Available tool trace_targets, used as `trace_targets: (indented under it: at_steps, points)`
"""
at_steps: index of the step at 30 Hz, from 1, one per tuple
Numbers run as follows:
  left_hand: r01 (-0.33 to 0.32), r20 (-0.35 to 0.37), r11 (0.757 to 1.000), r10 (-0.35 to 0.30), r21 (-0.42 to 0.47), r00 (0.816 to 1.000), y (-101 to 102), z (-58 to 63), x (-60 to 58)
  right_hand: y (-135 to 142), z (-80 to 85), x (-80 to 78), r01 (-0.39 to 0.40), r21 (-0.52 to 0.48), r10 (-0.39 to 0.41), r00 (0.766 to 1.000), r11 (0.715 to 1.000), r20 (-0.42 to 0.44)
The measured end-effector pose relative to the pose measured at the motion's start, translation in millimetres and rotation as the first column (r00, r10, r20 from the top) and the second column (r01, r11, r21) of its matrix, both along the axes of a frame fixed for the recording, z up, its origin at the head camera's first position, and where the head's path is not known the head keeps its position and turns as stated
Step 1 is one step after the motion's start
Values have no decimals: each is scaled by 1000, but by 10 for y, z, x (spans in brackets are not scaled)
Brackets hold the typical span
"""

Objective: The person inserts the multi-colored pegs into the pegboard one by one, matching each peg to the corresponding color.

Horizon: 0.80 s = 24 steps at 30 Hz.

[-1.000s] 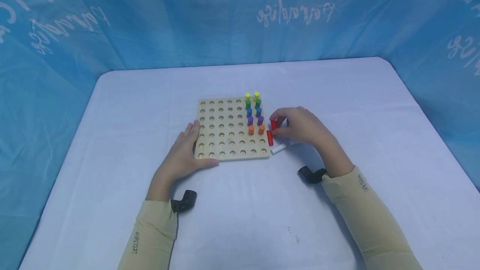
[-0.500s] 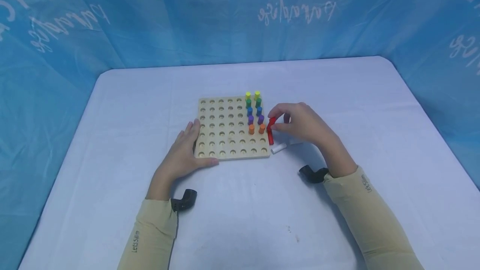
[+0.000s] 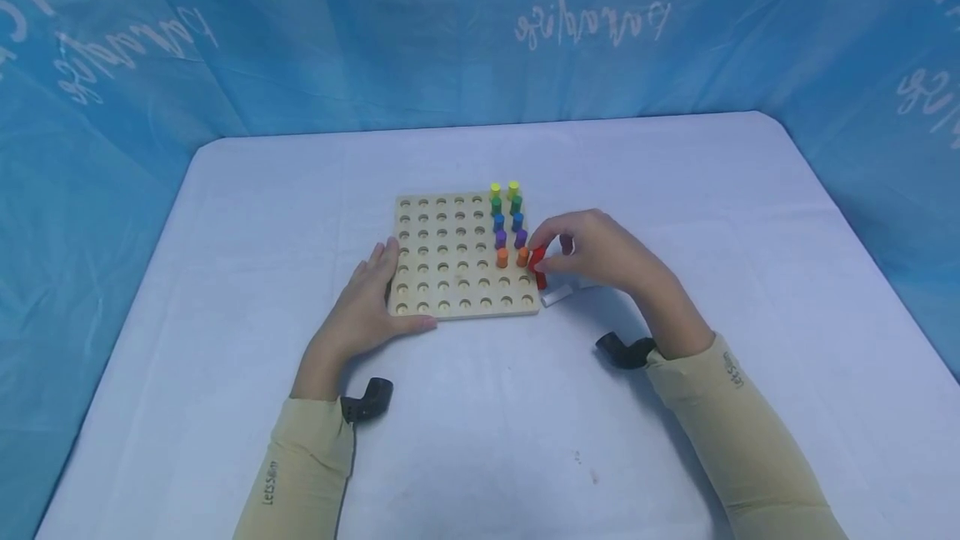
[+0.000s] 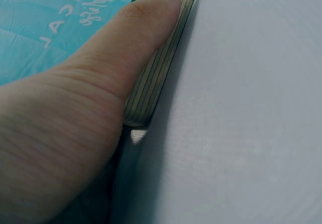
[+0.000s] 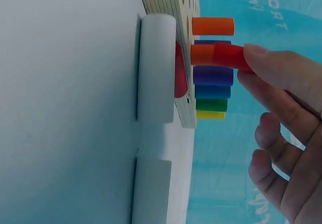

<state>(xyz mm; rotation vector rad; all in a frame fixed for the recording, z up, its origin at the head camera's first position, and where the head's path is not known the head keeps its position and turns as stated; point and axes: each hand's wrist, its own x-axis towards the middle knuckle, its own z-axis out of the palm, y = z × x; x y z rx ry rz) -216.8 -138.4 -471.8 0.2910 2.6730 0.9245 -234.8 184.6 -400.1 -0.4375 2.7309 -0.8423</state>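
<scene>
My right hand (image 3: 600, 250) pinches a red peg (image 5: 229, 56) between thumb and forefinger, raised at the right edge of the wooden pegboard (image 3: 442, 290). In the right wrist view the peg overlaps a standing orange peg (image 5: 201, 55); whether they touch I cannot tell. A second red peg (image 5: 180, 75) lies on the table against the board's side. My left hand (image 3: 363, 311) rests at the board's near-left corner, fingers along the left side and thumb (image 4: 146, 25) on the front edge. Yellow, green, blue, purple and orange pegs stand in pairs in the two right-hand columns.
Two white pegs lie on the white-covered table (image 3: 480, 432): one white peg (image 3: 557, 296) by the board's near-right corner, another white peg (image 5: 152, 189) farther right, partly under the right hand. A blue printed curtain (image 3: 420, 48) hangs behind and around the table.
My right hand picked up a red peg from the table beside the board and has moved it left, closer to the board's edge. My left hand and the board have stayed still.
</scene>
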Motion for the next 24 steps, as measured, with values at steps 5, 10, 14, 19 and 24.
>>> trace_targets:
  at_steps: [5, 10, 14, 19, 24]
  points:
    - [0, 6, 1000, 0, 0, 1000, 2, 5, 2, -46, -25, 2, -44, 14, 43, 999, 999, 16]
    - [-11, 13, 1000, 11, -4, 1000, 9, 13, 3, -87, -43, 19, -76, 24, 76, 997, 997, 8]
    - [-15, 13, 1000, 15, -5, 1000, 16, 16, -2, -96, -56, 17, -97, 28, 97, 995, 995, -14]
    - [-19, 19, 1000, 19, -7, 1000, 18, 23, -4, -99, -63, 19, -111, 34, 112, 993, 993, -34]
    - [-18, 15, 1000, 18, -10, 1000, 18, 25, -6, -117, -61, 19, -120, 44, 121, 992, 992, -30]
